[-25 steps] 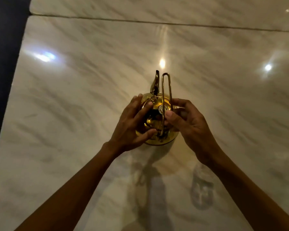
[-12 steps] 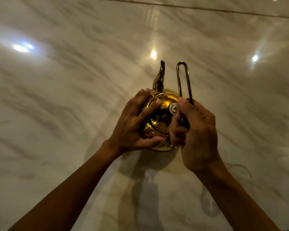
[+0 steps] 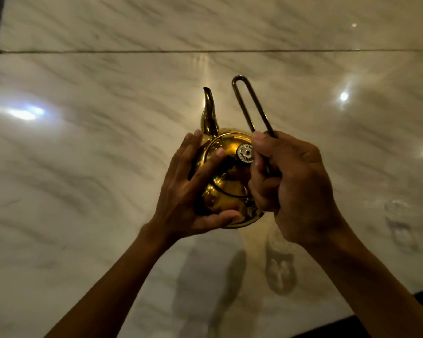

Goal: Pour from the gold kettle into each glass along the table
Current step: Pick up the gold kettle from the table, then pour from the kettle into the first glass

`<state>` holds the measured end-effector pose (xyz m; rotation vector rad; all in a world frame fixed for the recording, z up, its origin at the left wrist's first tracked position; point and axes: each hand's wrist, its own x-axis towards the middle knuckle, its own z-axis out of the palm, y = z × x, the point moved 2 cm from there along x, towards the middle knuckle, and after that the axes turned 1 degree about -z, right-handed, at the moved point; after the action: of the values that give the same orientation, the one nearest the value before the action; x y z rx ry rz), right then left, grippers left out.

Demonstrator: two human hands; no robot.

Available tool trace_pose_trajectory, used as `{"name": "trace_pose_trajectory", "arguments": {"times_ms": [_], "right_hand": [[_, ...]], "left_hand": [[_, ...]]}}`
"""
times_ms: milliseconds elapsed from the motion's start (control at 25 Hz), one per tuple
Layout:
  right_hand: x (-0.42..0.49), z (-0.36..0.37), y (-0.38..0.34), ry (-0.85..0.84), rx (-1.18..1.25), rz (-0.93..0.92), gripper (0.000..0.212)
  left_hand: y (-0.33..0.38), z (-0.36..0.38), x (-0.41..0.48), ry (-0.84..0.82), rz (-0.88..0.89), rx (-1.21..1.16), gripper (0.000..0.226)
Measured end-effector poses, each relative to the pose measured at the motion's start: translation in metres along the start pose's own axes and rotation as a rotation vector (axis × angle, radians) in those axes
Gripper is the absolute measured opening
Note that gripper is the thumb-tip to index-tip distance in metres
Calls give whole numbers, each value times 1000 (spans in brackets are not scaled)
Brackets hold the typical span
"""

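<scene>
While the left hand (image 3: 181, 198) cups the near-left flank of the gold kettle (image 3: 226, 186), its fingers lie spread and flat against the polished body, with the thumb hooked under the near edge of the base. The kettle sits between the two hands over the pale marble desk (image 3: 83, 167), and whether its base touches the desk cannot be told. Its spout (image 3: 208, 113) rises from the far side, beyond the left hand's fingertips, and points away from the person and upward, so the kettle's long axis runs from the near base out to the spout tip. The lid, with a small silvery knob (image 3: 245, 153), faces the camera just left of the right hand's thumb. The right hand (image 3: 296, 186) is closed in a fist around the lower part of the wire loop handle (image 3: 250, 106), which juts out of the top of that fist and leans away and slightly left, roughly parallel to the spout and just right of it. A clear glass (image 3: 280, 267), faint and hard to make out, stands on the desk below the right wrist, nearer the person than the kettle.
</scene>
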<state>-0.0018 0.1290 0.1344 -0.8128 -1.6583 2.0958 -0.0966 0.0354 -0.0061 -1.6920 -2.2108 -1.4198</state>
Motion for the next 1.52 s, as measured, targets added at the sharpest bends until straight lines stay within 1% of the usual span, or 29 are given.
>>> {"name": "trace_pose_trajectory", "arguments": {"times_ms": [200,400,640,760,880,1120,1200,1400,1520], "right_hand": [[-56,-28,-29,38,-6,-6,41],[-120,-64,-41,67,-16,2,41],[-181,-99,-37,176,-28,43,37],[-207,-110,-27,266,-23,74,39],[-225,-116,-16,334,-45,111,44],[-240,-121,5,421,-124,212,39],[-241,-121,11,433,-130,237,37],[-234,-121,21,403,-152,299,36],[-228,-124,22,406,-161,329,36]], "left_hand": [[67,3,-9,3,21,31,88],[135,27,-34,-8,0,-24,86],[184,56,-62,-118,40,-158,85],[199,70,-79,-214,51,-245,91],[209,81,-96,-260,37,-254,92],[217,94,-127,-363,-52,-321,91],[217,96,-134,-379,-79,-339,91],[215,102,-148,-374,-164,-397,93],[215,106,-151,-378,-212,-432,89]]}}
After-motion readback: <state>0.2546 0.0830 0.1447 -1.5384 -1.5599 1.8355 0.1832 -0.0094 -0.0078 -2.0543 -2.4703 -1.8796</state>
